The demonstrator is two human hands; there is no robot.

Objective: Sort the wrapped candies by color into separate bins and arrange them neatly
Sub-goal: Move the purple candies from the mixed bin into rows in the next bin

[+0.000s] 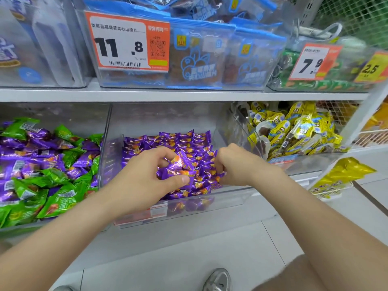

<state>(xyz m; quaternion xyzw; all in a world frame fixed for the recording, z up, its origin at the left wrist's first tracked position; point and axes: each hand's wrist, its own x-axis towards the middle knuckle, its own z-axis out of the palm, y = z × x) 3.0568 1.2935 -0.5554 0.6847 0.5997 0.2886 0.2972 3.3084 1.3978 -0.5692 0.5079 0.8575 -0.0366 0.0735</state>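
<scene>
The right hand (233, 164) has its fingers curled down into the purple candies (189, 141) of the middle clear bin (147, 118). Its fingertips are hidden by the knuckles, so I cannot tell whether it has hold of a wrapper. The left hand (144, 177) is over the same bin, pinching a small cluster of purple wrapped candies (182, 164) between the thumb and the bent fingers. A red-and-white label on the bin's front is mostly covered by the left forearm and unreadable. The left bin (52, 114), cut off at the frame edge, holds a loose mix of green and purple candies (42, 164). The right bin holds yellow packets (294, 131) with a goggle-eyed cartoon face, their print too small to read. On the shelf above, an orange-bordered price tag (126, 42) reads "11.8" over a barcode beside a QR code, with small Chinese text. Another tag (312, 61) reads "7.9", and a blurred yellow tag (371, 69) seems to read "2.5". The purple wrappers are glossy, crinkled foil pillows with an orange motif, and those at the back of the bin lie in neat rows. The blue-edged pouches (199, 55) behind the first tag are flat, translucent plastic.
</scene>
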